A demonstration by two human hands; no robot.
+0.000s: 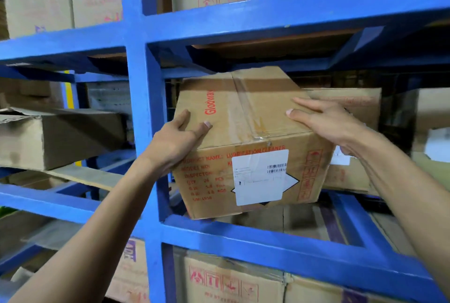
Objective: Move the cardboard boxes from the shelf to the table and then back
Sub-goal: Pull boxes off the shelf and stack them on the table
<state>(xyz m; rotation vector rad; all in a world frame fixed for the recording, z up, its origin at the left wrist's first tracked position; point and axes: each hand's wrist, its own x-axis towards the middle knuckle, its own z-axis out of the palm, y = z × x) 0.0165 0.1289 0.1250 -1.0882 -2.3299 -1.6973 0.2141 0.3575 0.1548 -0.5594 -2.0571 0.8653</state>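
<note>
Cardboard box (pixel 246 137), tilted in the middle bay of a blue steel shelf (pixel 146 113), gripped at both upper corners. Left hand (pixel 176 141) curled over the near left corner, thumb on the taped top, fingers wrapped down the left side. Right hand (pixel 326 122) laid across the right top edge, thumb and forefinger straight on the lid, remaining fingers out of sight behind the corner. Box canted, its lower front corner hanging past the front rail, its rear seemingly raised toward the beam above.

Best handled by levelling first, then dropping one palm under the base before drawing clear of the upright; top-corner holds alone likely to slip on the glossy tape. Clearance overhead apparently tight, so a low, straight line advisable.

Second box (pixel 350 137) just beside and behind on the right, possibly touching; contact not discernible. Underside of the held box and whatever bears its weight hidden. Red print on the front partly masked by a white label (pixel 259 177); smaller lines too blurred to read. No table in view. Direction of travel, out or back in, impossible to tell.
</note>
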